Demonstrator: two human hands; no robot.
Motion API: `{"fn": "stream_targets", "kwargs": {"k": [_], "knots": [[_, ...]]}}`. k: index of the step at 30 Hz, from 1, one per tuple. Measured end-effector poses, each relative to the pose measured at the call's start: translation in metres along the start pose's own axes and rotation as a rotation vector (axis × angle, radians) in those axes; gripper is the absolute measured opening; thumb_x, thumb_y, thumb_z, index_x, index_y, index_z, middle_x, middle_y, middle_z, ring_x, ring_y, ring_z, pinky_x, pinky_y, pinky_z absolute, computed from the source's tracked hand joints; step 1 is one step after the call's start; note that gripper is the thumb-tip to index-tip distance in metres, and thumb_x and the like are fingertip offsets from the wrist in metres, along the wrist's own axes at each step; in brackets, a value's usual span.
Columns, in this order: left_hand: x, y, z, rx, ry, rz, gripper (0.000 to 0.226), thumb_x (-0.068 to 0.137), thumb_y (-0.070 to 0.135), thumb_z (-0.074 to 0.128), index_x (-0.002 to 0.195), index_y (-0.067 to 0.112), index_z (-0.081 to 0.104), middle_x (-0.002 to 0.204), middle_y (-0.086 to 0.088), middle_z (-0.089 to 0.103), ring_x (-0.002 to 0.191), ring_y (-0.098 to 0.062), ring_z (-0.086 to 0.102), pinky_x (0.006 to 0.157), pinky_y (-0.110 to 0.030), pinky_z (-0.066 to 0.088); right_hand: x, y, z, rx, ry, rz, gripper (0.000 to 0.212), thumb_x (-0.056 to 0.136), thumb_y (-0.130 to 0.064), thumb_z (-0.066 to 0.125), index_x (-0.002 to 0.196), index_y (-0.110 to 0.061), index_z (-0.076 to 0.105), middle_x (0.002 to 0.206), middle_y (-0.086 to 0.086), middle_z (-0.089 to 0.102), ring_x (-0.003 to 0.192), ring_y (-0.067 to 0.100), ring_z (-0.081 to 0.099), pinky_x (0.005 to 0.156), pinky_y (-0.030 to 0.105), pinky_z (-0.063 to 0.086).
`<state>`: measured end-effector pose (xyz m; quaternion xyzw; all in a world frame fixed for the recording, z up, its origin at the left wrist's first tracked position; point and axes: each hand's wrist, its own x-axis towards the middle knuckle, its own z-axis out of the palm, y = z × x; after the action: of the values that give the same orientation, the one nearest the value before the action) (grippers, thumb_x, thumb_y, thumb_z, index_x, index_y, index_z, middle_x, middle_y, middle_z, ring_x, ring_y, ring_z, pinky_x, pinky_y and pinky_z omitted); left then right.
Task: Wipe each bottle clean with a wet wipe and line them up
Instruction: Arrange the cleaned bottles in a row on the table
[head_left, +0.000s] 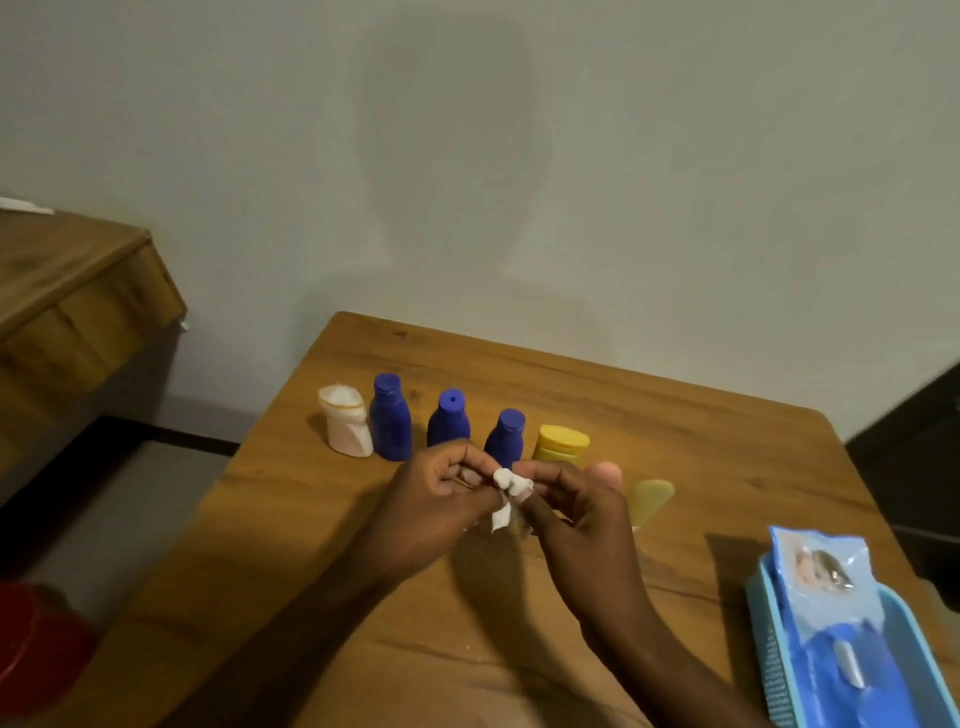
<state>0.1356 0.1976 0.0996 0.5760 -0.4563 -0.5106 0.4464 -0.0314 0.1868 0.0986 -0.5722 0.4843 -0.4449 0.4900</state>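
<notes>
Head view.

Room: plain pale wall behind, and a second wooden unit at the left edge of frame.

Worktop: flat wood grain. Judged steady footing for upright bottles.

Blue basket, lower right, holds the wet-wipe pack.

Row across centre frame, left to right: white bottle, three blue bottles, yellow bottle. A second yellow bottle sits apart from the row, just right of the hands, and is blurred. All are small plastic, judged light, stiff, easily tipped and slick once damp. Best taken round the body, below the cap.

Wet wipe, centre frame above the worktop: crumpled small. The grip of the left hand and that of the right hand are both closed, pinching it between fingertips. Judged soft and limp, so it needs spreading before use.
</notes>
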Motion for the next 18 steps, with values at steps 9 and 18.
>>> {"fn": "stream_targets", "kwargs": {"k": [9,18], "knots": [[-0.038,0.054,-0.009,-0.003,0.07,-0.045,0.018,0.088,0.005,0.08,0.094,0.021,0.075,0.09,0.001,0.079,0.09,-0.017,0.077,0.081,-0.036,0.063,-0.021,-0.084,0.0,-0.086,-0.054,0.063,0.023,0.095,-0.004,0.065,0.102,-0.022,0.076,0.095,-0.007,0.077,0.091,0.012,0.072,0.081,0.035,0.06],[-0.071,0.078,-0.016,0.018,0.124,-0.041,0.016,0.085,0.01,0.086,0.092,0.019,0.076,0.087,0.003,0.077,0.089,-0.019,0.077,0.078,-0.038,0.065,-0.051,-0.13,0.004,0.032,-0.033,0.216,0.036,0.095,0.004,0.052,0.096,-0.018,0.08,0.092,-0.009,0.078,0.091,0.007,0.071,0.084,0.032,0.059]]}}
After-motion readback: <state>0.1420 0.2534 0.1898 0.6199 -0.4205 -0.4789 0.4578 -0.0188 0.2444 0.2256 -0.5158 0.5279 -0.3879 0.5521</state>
